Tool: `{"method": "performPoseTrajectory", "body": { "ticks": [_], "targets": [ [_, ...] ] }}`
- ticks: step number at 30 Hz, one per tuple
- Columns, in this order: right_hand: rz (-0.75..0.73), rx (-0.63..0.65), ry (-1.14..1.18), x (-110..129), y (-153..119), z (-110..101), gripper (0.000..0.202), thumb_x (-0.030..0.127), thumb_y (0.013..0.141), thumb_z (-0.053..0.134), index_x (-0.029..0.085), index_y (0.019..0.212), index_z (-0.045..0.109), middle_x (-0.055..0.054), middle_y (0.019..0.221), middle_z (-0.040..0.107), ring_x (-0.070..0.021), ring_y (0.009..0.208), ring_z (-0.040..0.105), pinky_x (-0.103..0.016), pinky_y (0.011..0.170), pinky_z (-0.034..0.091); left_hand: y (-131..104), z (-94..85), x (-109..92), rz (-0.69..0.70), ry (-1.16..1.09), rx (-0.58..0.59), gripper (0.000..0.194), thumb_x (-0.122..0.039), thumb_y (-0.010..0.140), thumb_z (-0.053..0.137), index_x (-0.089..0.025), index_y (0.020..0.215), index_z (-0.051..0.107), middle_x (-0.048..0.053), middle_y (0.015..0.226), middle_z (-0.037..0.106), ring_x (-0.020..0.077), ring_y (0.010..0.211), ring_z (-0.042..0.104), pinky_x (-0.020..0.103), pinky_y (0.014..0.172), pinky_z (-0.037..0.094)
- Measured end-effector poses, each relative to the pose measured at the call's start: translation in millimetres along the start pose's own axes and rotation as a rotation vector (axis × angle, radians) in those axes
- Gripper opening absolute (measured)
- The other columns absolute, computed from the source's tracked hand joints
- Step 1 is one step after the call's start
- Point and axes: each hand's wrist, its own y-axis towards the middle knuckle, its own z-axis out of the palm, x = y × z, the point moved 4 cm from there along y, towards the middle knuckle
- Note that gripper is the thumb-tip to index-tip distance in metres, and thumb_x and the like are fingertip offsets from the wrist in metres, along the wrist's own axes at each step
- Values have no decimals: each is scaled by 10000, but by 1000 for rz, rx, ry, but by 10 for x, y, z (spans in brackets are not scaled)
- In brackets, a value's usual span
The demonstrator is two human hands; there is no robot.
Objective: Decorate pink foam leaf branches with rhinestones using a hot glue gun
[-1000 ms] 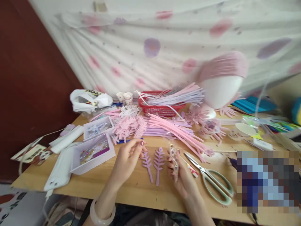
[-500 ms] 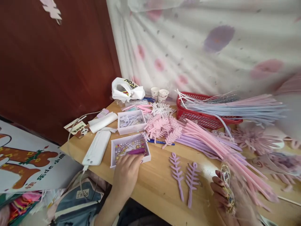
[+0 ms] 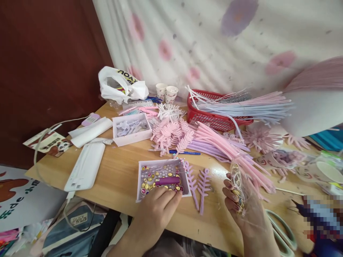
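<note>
My left hand (image 3: 159,208) grips the near edge of a small white box (image 3: 141,194), its fingers reaching over the rim. Gold and pink gem beads (image 3: 147,185), clear beads and a purple lighter-like stick (image 3: 168,180) lie inside that box. A clear plastic bag (image 3: 238,194) of gold trinkets and pale cord is held upright in my right hand (image 3: 246,210), the fingers curled round it. Two lilac pipe-cleaner leaf sprigs (image 3: 203,187) lie between the box and my right hand, the left one partly behind the box's edge.
Behind are a second white box (image 3: 131,137), pink leaf sprigs (image 3: 171,132), pink pipe cleaners (image 3: 219,150) and a red basket (image 3: 206,119). A white power bank (image 3: 85,167) with a cable lies left. Green-handled scissors (image 3: 281,232) sit at the right, near paper cups (image 3: 324,173).
The bead box has been pulled right and toward me by my left hand, up against the lilac sprigs. My right hand still holds the bag. The view has shifted to the right.
</note>
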Motion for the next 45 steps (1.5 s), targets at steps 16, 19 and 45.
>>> {"method": "performPoseTrajectory", "body": {
  "ticks": [16,19,45],
  "targets": [
    [13,-107,27,116,-108,63,597,445,295,999,152,677,646,67,537,548,-14,373,409,-72,270,303,86,61,-54,103,-137,-69,310,-110,1035,386,-134,1048,695,65,844,774,194,747,703,324,716,588],
    [-3,-115,6,164,-100,75,591,387,264,1001,160,689,658,69,537,563,-20,374,412,-83,275,318,140,-63,48,35,-242,-90,182,-172,1009,516,-179,1005,698,43,882,780,174,809,721,280,781,580],
    [197,149,159,-76,165,-538,138,210,745,822,271,863,786,-4,706,755,-130,492,665,-188,441,576,958,-455,570,-415,-190,114,166,-165,851,665,-200,757,797,6,713,776,173,634,696,245,575,530]
  ]
}}
